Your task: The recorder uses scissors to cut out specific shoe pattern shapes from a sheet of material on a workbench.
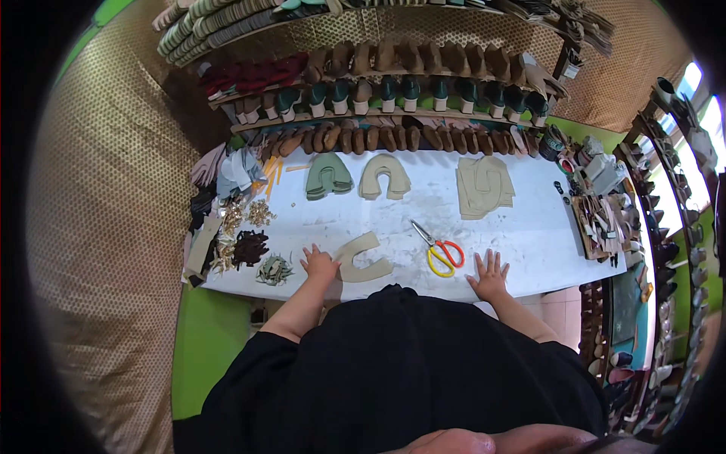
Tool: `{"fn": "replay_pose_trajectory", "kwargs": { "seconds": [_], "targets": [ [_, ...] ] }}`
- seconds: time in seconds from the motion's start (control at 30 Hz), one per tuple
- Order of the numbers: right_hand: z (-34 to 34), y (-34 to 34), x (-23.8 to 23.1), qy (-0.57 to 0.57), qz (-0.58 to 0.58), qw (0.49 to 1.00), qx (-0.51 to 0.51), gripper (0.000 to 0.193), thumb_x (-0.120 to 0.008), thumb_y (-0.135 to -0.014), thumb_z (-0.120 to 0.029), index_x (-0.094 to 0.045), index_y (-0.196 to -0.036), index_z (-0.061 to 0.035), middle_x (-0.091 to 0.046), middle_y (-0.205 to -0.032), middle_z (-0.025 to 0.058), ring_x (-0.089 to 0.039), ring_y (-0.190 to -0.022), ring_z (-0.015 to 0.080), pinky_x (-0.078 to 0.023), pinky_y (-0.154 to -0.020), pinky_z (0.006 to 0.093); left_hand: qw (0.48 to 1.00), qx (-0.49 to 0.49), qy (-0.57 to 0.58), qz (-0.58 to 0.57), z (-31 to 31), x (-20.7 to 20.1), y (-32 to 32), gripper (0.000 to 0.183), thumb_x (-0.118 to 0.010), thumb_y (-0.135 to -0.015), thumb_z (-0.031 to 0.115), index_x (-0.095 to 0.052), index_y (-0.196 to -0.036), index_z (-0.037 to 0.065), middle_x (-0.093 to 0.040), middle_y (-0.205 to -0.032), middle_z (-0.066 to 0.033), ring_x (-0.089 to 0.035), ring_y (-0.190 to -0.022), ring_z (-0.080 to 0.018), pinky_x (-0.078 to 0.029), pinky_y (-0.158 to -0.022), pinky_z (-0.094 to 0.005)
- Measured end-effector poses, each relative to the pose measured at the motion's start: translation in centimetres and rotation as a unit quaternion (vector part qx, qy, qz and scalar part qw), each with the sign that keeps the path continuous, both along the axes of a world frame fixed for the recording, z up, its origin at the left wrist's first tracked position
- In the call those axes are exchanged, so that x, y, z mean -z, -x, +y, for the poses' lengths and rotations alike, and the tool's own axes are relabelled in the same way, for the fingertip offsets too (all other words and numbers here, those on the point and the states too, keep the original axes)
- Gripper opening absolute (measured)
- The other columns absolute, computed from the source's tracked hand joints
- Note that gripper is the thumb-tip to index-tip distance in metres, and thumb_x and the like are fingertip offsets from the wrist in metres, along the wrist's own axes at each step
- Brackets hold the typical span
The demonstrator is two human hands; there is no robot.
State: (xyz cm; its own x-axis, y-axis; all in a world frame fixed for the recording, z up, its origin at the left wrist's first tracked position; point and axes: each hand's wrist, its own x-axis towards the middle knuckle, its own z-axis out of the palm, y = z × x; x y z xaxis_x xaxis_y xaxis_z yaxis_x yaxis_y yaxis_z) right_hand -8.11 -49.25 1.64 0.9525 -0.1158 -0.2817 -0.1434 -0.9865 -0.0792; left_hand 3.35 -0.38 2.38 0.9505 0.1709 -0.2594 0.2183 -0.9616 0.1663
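Beige U-shaped piece (pixel 361 260), opening facing left hand (pixel 318 264), long axis diagonal

Both forearms bare, rising from black sleeves at the lower middle and reaching forward, well apart. Left hand (pixel 319 264) palm down, fingers loosely together and pointing ahead, thumb out toward the right, resting at the near edge of the surface (pixel 522 242). Right hand (pixel 489 274) flat and palm down, fingers spread wide and pointing ahead, also at the near edge. Neither hand closed around anything. Left elbow bent outward; right forearm angled in from the right.
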Motion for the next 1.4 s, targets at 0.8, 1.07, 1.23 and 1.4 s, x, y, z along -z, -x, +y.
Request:
{"fn": "replay_pose_trajectory", "kwargs": {
  "seconds": [0.8,1.07,1.23,1.4],
  "targets": [
    [-2.4,-1.9,-0.2,-0.097,-0.085,0.99,-0.052,0.063,-0.055,-0.091,-0.047,-0.042,-0.145,-0.0166,-0.018,-0.161,0.0189,-0.008,-0.151,0.0357,-0.003,-0.118,0.0622,0.955,0.045,0.173,-0.235,-6.2,-18.8,0.0,0.027,-0.068,-0.089,0.016,-0.068,-0.113,0.003,-0.073,-0.094,-0.0136,-0.07,-0.081,-0.0223,-0.053,-0.074,-0.0319],
    [-2.2,-1.5,0.2,-0.096,-0.109,0.988,-0.044,0.061,-0.057,-0.09,-0.046,-0.044,-0.143,-0.0184,-0.021,-0.16,0.0167,-0.012,-0.15,0.0349,-0.005,-0.118,0.0605,0.842,0.065,0.5,-0.19,-4.3,-22.3,-0.9,0.022,-0.062,-0.094,0.006,-0.067,-0.114,-0.002,-0.071,-0.092,-0.0012,-0.061,-0.078,-0.0043,-0.048,-0.069,-0.0196],
    [-2.1,-1.4,0.7,-0.088,-0.127,0.987,-0.04,0.059,-0.057,-0.09,-0.045,-0.045,-0.142,-0.02,-0.022,-0.16,0.0151,-0.014,-0.15,0.0336,-0.007,-0.119,0.059,0.95,0.104,0.222,-0.195,-1.2,-16.2,-2.2,0.03,-0.069,-0.088,0.016,-0.067,-0.115,0.002,-0.073,-0.096,-0.0148,-0.071,-0.085,-0.0256,-0.054,-0.078,-0.0354],
    [-2.1,-1.5,2.2,-0.087,-0.144,0.985,-0.038,0.057,-0.056,-0.091,-0.045,-0.046,-0.141,-0.0209,-0.022,-0.161,0.0134,-0.014,-0.151,0.0312,-0.008,-0.119,0.0583,0.963,0.166,0.153,-0.148,0.0,-13.9,-1.5,0.033,-0.071,-0.085,0.018,-0.067,-0.117,0.008,-0.072,-0.101,-0.0156,-0.07,-0.091,-0.0317,-0.054,-0.081,-0.0383]
  ]
}}
